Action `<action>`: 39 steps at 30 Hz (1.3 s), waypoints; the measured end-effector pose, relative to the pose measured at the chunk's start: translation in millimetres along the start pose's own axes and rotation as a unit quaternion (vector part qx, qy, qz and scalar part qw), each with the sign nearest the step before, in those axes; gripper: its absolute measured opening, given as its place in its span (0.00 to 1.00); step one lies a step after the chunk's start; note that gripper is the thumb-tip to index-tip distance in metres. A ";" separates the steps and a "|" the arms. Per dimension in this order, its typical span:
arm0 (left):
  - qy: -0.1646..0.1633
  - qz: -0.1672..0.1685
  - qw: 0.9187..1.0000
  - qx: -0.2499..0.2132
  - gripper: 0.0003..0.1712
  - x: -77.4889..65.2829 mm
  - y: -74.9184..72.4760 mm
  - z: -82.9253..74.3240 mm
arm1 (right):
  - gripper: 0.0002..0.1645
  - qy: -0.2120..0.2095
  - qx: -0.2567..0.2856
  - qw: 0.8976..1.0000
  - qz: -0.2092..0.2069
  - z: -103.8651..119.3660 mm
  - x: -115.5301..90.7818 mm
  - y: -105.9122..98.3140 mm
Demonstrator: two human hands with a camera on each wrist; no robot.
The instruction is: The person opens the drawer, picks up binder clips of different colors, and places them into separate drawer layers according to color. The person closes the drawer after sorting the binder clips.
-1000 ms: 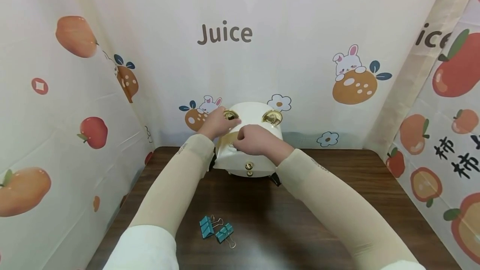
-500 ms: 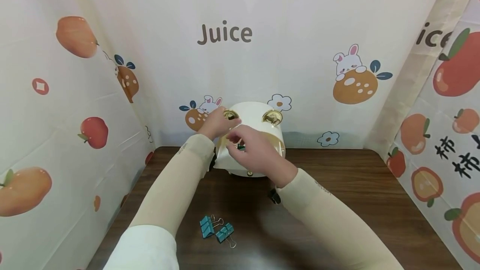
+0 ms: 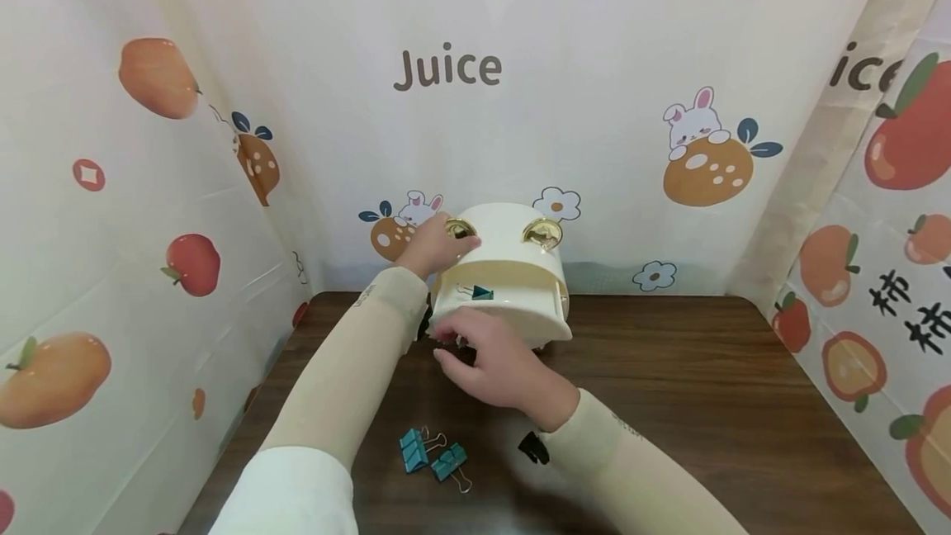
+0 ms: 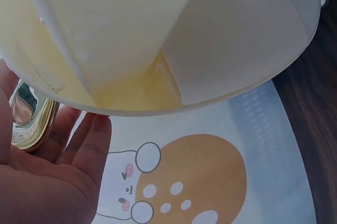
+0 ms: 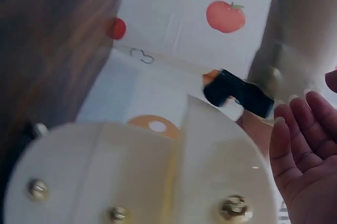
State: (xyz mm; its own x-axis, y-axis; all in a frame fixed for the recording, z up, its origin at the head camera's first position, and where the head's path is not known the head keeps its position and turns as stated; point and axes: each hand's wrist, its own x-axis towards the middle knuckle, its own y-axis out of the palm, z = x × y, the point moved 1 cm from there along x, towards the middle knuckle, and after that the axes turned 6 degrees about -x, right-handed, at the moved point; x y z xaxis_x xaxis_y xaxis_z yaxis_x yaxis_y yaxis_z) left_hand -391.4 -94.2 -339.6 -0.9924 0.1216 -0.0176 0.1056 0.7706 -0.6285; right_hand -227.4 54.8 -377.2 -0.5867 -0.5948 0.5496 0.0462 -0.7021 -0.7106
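Observation:
A white rounded storage box [image 3: 496, 229] with two gold eye-like ornaments stands at the back of the table. Its upper drawer [image 3: 523, 319] is pulled out, and a teal binder clip [image 3: 482, 293] lies inside. My left hand [image 3: 433, 246] holds the box's upper left part around one gold ornament [image 4: 37, 124], fingers along the edge and thumb over the front. In front of the drawer is my right hand [image 3: 496, 362], fingers loosely bent and nothing in them. The right wrist view shows its fingers [image 5: 297, 129] apart from the gold knobs [image 5: 235, 209].
Two more teal binder clips [image 3: 413, 450] [image 3: 449, 461] lie on the dark wooden table [image 3: 631, 403], nearer to me. Fruit-print curtains [image 3: 587, 106] enclose the back and both sides. A black strap piece [image 3: 533, 447] hangs below my right wrist.
My right hand has come down and back from over the drawer to its front. The binder clip, earlier mostly covered by that hand, now shows in the drawer. My left hand stays put.

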 end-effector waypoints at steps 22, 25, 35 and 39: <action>-0.013 0.006 1.000 -0.001 0.29 -3.7 -1.2 -4.6 | 0.26 0.221 0.059 0.950 0.212 -32.3 -48.0 85.8; -0.018 0.007 1.000 0.002 0.30 -2.7 -1.1 -3.9 | 0.28 0.228 0.027 0.946 0.230 -34.0 -53.3 94.0; -0.013 0.004 1.000 -0.001 0.29 -1.8 0.1 -2.1 | 0.28 0.234 -0.042 0.934 0.268 -30.6 -67.0 111.3; -0.011 0.004 1.000 0.002 0.28 -3.1 0.0 -2.9 | 0.28 0.242 -0.060 0.921 0.298 -28.5 -69.8 116.4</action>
State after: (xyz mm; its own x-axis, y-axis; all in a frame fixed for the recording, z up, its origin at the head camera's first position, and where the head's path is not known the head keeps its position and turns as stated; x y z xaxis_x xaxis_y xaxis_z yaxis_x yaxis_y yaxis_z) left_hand -388.1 -92.7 -337.3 -0.9927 0.1135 -0.0404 0.1134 0.7670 -0.6315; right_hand -204.2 25.8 -510.8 -0.7787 -0.5967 -0.1940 0.4046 -0.2412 -0.8821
